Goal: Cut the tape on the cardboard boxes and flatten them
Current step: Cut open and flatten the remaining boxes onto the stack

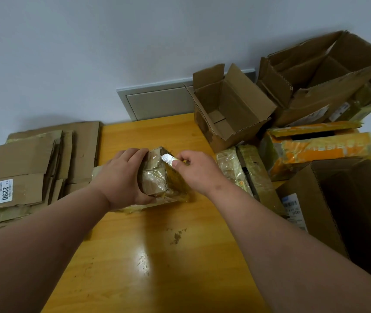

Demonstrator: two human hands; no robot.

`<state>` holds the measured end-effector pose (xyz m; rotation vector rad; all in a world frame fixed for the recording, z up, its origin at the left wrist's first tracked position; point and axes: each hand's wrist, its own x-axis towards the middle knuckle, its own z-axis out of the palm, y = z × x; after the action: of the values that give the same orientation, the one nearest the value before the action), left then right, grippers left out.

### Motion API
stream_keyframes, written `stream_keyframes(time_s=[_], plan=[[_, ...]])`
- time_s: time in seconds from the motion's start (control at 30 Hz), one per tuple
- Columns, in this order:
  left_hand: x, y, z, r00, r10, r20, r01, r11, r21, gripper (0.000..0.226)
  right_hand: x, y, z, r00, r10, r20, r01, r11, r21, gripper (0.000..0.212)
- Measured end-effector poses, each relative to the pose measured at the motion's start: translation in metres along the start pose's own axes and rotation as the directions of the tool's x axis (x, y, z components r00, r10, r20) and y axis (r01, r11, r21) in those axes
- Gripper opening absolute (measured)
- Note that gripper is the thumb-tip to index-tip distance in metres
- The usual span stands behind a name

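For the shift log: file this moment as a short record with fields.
left hand: grips the taped box, holding it on the table
right hand: fingers pinch a small blade at the box's top edge
flattened pile: left side of table
open boxes: stacked at right, not yet flattened

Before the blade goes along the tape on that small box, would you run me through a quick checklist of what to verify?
1. Small taped box steadied by left hand: ok.
2. Blade pinched in right hand: ok.
3. Blade tip at the box's top edge: ok.
4. Left fingers clear of the cutting line: not ok, they lie close beside the blade.
5. Whether the tape is already slit: cannot tell.
6. Room on flattened stack: ok.
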<state>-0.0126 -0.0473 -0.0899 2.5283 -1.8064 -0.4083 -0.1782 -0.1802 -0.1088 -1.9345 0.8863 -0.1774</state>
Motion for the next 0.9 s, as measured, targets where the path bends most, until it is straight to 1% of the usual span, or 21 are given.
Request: stream_keyframes(time_s=[0.07, 0.1, 0.23, 0.33, 0.4, 0.7, 0.83, 0.9], plan=[[0.0, -0.001, -0.001, 1.0, 0.002, 0.005, -0.002, 1.0, 0.004, 0.127, -0.002, 0.002, 0.001, 1.0, -0.015, -0.008, 0.015, 1.0, 0.005, 0.027], [0.0, -0.002, -0.001, 1.0, 0.004, 0.007, -0.004, 1.0, 0.005, 0.127, -0.002, 0.002, 0.001, 1.0, -0.019, -0.006, 0.019, 1.0, 0.012, 0.027], [0.001, 0.001, -0.001, 0.999, 0.03, 0.025, -0.03, 0.999, 0.026, 0.128, -0.003, 0.006, -0.004, 1.0, -0.03, 0.007, 0.031, 0.999, -0.018, 0.013], [0.003, 0.004, -0.001, 0.998, 0.05, 0.044, -0.052, 0.997, 0.055, 0.128, -0.001, 0.007, -0.004, 0.999, -0.039, -0.014, 0.038, 0.998, -0.054, 0.015], [0.003, 0.004, -0.001, 0.998, 0.044, 0.046, -0.046, 0.998, 0.049, 0.129, 0.0, 0.007, -0.001, 0.999, -0.021, -0.025, 0.02, 1.0, -0.018, 0.019], [0.01, 0.003, 0.003, 0.992, 0.101, 0.078, -0.105, 0.993, 0.05, 0.128, -0.004, 0.016, -0.015, 0.996, -0.032, 0.087, 0.035, 0.999, -0.033, 0.012], [0.014, 0.004, 0.005, 0.988, 0.112, 0.108, -0.12, 0.99, 0.071, 0.127, -0.012, 0.027, -0.012, 0.996, -0.01, 0.094, 0.01, 1.0, 0.005, 0.021], [0.016, 0.007, 0.006, 0.984, 0.118, 0.136, -0.131, 0.988, 0.085, 0.127, -0.014, 0.033, -0.011, 0.995, 0.008, 0.101, -0.008, 1.0, 0.003, 0.022]])
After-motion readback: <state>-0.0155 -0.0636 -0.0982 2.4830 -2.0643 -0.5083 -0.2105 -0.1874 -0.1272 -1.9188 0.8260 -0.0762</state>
